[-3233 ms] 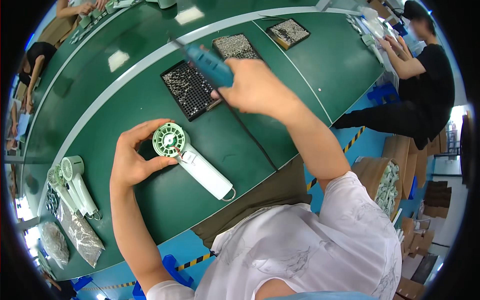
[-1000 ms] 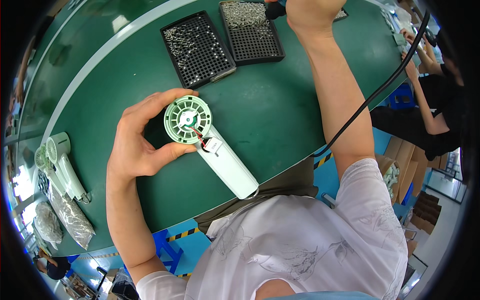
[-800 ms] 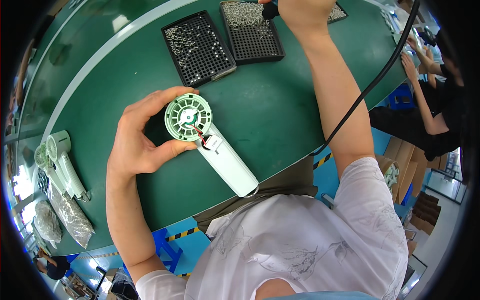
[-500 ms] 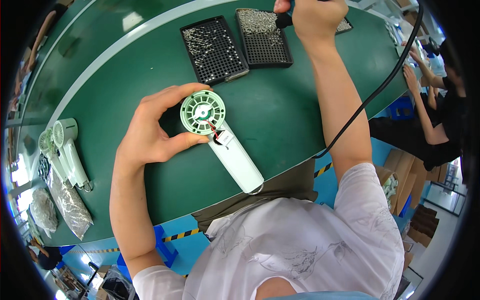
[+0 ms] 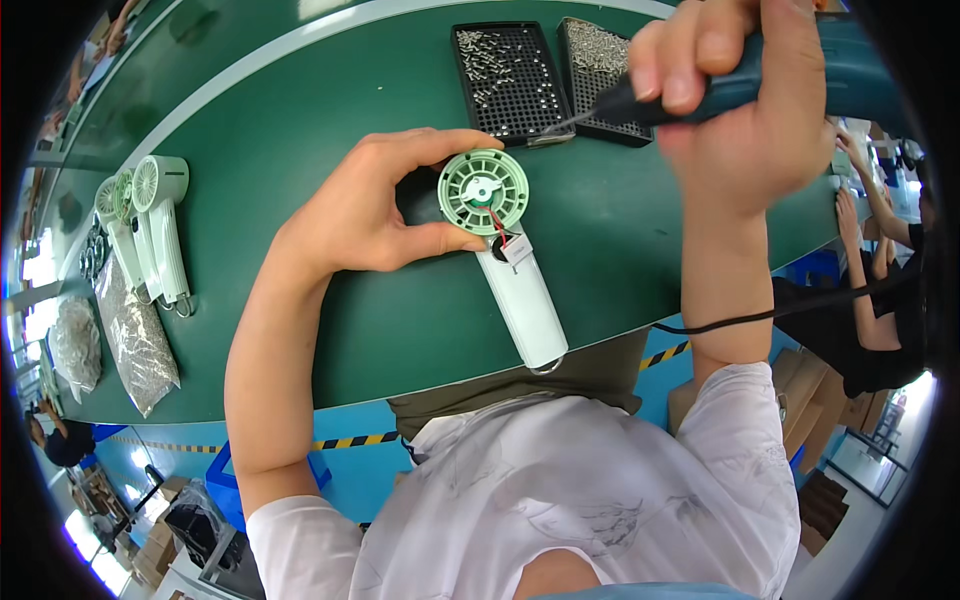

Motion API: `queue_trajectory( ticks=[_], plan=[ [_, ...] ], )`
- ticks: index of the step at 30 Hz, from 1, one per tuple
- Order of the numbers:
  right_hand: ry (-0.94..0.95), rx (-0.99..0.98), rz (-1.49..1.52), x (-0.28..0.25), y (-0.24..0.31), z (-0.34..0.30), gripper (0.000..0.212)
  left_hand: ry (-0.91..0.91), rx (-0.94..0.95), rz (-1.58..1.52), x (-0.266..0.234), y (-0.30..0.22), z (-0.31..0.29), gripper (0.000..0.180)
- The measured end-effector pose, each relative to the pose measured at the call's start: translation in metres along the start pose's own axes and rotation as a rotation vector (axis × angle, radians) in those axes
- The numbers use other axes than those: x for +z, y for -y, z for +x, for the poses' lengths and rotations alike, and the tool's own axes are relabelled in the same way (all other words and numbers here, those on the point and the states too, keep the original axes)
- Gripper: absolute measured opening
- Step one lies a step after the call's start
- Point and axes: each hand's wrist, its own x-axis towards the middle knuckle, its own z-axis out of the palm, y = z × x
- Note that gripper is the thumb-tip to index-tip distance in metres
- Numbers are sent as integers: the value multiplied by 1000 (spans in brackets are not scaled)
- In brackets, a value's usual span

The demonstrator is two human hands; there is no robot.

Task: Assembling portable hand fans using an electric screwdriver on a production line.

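My left hand [image 5: 365, 210] grips the round, pale green head of a handheld fan [image 5: 525, 310] between thumb and fingers. The head is open at the top, with slots around a white centre piece; red and dark wires run to a small white part at the neck. Its white handle lies toward me, a metal ring at the end. Wrapped around a dark teal electric screwdriver [image 5: 850, 70], my right hand [image 5: 740, 130] is raised at the upper right. The thin bit points left, above the near edge of the screw trays and apart from the fan.
Two black perforated trays, a left one [image 5: 520, 110] and a right one [image 5: 625, 128], hold small screws. At the left lie several assembled fans [image 5: 165, 225] and plastic bags [image 5: 135, 340]. A black cable [image 5: 740, 322] crosses my right forearm. Another person [image 5: 905, 260] works at the right.
My right hand has brought the screwdriver up from the trays, closer to the camera, its bit now in sight. The left hand still grips the fan; the whole view has shifted.
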Motion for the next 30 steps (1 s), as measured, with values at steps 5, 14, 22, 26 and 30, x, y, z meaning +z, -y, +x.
queue_trajectory(
  ticks=[5,14,22,26,30],
  plan=[
    [150,293,167,15,8,-17,26,-32,8,4,-2,-4,-4,68],
    [279,256,164,13,-9,-30,24,14,-42,48,-7,-13,-4,69],
    [410,216,174,4,-23,-35,23,32,-68,-4,-6,-11,-6,69],
    [473,190,183,5,-34,-35,23,37,-133,-21,-6,-13,-6,68],
    [544,139,172,14,-38,-37,24,-16,-44,-75,-6,-12,-3,61]
  ],
)
